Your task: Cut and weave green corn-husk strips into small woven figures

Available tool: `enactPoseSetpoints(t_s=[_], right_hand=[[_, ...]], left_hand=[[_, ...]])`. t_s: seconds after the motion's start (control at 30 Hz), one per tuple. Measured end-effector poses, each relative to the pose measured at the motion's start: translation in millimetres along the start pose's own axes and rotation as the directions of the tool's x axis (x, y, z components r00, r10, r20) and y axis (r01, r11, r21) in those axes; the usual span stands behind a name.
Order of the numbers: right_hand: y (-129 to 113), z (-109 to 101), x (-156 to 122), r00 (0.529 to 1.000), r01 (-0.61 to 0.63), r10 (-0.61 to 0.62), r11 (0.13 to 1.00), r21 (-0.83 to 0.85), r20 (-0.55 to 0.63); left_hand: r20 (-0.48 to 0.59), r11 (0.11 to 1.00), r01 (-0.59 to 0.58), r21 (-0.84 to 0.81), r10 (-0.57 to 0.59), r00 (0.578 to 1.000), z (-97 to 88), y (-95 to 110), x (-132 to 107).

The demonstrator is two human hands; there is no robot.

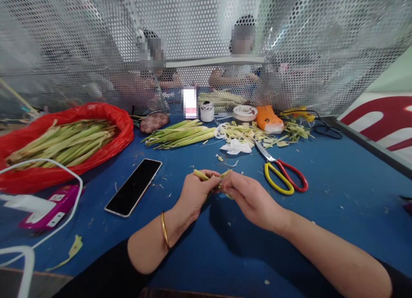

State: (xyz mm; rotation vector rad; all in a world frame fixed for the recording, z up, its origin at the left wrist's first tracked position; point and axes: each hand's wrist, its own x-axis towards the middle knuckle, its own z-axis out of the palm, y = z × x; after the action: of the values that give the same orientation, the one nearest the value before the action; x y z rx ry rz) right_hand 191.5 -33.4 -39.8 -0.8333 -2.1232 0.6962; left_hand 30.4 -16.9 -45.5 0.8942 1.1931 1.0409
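Observation:
Both of my hands meet over the middle of the blue table. My left hand (200,193) is closed around a small piece of pale green plant leaf (201,174), whose end sticks out past the fingers. Pinched against the same piece, my right hand (246,195) has its thumb and fingers pressed together; most of what lies between the hands is hidden. Beyond them rests a crumpled white tissue (236,147). To the right lie scissors (279,169) with one yellow and one red handle. A bundle of long green leaves (180,135) lies farther back.
A red plastic bag (120,137) full of leaf strips stands at left, near a purple power strip (61,205) with a white cable. A black phone (135,186) lies left of my hands. Tape (244,114) and an orange packet (269,119) sit before a perforated metal screen (199,23); people sit behind it.

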Motion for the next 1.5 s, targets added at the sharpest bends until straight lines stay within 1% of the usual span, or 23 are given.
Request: enactPoseSetpoints(t_s=[0.07,0.13,0.2,0.27,0.4,0.53,0.63,0.73,0.8,0.83,0.87,0.93,0.97,1.03,1.1,1.13,1.2,1.27,1.3,1.33,1.37,1.43,1.5], right_hand=[[-4,0,0,0.992,0.124,-0.121,0.986,-0.11,0.035],[-7,0,0,0.982,0.186,-0.179,0.968,-0.166,0.055],[-7,1,0,0.982,0.19,-0.183,0.969,-0.156,0.056],[-4,2,-1,0.987,0.163,-0.163,0.977,-0.139,0.012],[7,3,-2,0.986,0.029,-0.064,0.975,-0.222,-0.156],[15,5,-2,0.968,-0.217,0.15,0.901,-0.375,-0.201],[16,5,-1,0.941,-0.326,0.268,0.884,-0.336,-0.207],[12,3,2,0.908,-0.4,0.35,0.886,-0.233,-0.23],[10,1,5,0.866,-0.485,0.456,0.866,-0.12,-0.206],[9,1,6,0.826,-0.552,0.54,0.833,-0.034,-0.16],[9,0,7,0.772,-0.626,0.629,0.777,0.067,-0.089],[12,0,9,0.651,-0.746,0.754,0.614,0.256,0.087],[14,0,9,0.609,-0.776,0.776,0.542,0.323,0.163],[19,0,9,0.583,-0.792,0.77,0.467,0.394,0.26],[23,-1,8,0.606,-0.781,0.734,0.476,0.404,0.306],[23,-2,8,0.635,-0.764,0.707,0.518,0.384,0.31],[22,-5,6,0.733,-0.68,0.628,0.681,0.271,0.261],[16,-7,4,0.864,-0.495,0.482,0.866,0.073,0.145],[13,-8,4,0.919,-0.385,0.386,0.923,-0.024,0.081],[10,-9,3,0.958,-0.281,0.284,0.955,-0.096,0.023],[8,-9,2,0.981,-0.195,0.194,0.972,-0.13,-0.021],[5,-8,1,0.996,-0.074,0.069,0.993,-0.088,-0.061],[7,-7,1,0.996,-0.054,0.056,0.998,0.033,-0.063]], left_hand=[[-0.012,0.999,-0.015,0.033,0.016,1.0,0.9,1,-1],[-0.018,0.998,-0.027,0.065,0.028,0.999,1.5,2,-2],[-0.008,0.995,-0.025,0.093,0.026,1.0,2.1,3,-2],[0.02,0.993,-0.016,0.114,0.013,1.0,2.9,3,-3],[0.172,0.987,-0.004,0.16,-0.024,0.985,5.6,2,-7],[0.291,0.972,0.001,0.234,-0.071,0.954,6.8,1,-12],[0.361,0.953,-0.045,0.3,-0.07,0.93,4.9,0,-13],[0.381,0.894,-0.195,0.402,0.03,0.924,2.9,1,-14],[0.39,0.817,-0.332,0.472,0.145,0.909,2.4,3,-17],[0.407,0.772,-0.397,0.497,0.196,0.892,2.5,3,-19],[0.434,0.729,-0.454,0.512,0.236,0.869,2.7,4,-20],[0.467,0.676,-0.52,0.522,0.284,0.838,3.1,5,-23],[0.457,0.681,-0.518,0.518,0.291,0.841,3.3,5,-23],[0.384,0.765,-0.433,0.478,0.261,0.885,3.2,6,-22],[0.259,0.899,-0.266,0.347,0.181,0.949,2.3,7,-16],[0.191,0.953,-0.174,0.247,0.128,0.973,1.6,8,-13],[0.059,0.999,-0.029,0.039,0.027,0.998,-0.1,9,-5],[-0.033,0.996,0.037,-0.081,-0.04,0.999,-1.6,9,0],[-0.053,0.994,0.053,-0.1,-0.058,0.997,-2.0,8,2],[-0.055,0.993,0.062,-0.102,-0.068,0.996,-2.1,7,3],[-0.041,0.993,0.071,-0.094,-0.075,0.996,-2.0,6,3],[0.011,0.994,0.078,-0.07,-0.078,0.997,-1.0,2,2],[0.058,0.996,0.072,-0.051,-0.069,0.996,0.1,-1,0]])
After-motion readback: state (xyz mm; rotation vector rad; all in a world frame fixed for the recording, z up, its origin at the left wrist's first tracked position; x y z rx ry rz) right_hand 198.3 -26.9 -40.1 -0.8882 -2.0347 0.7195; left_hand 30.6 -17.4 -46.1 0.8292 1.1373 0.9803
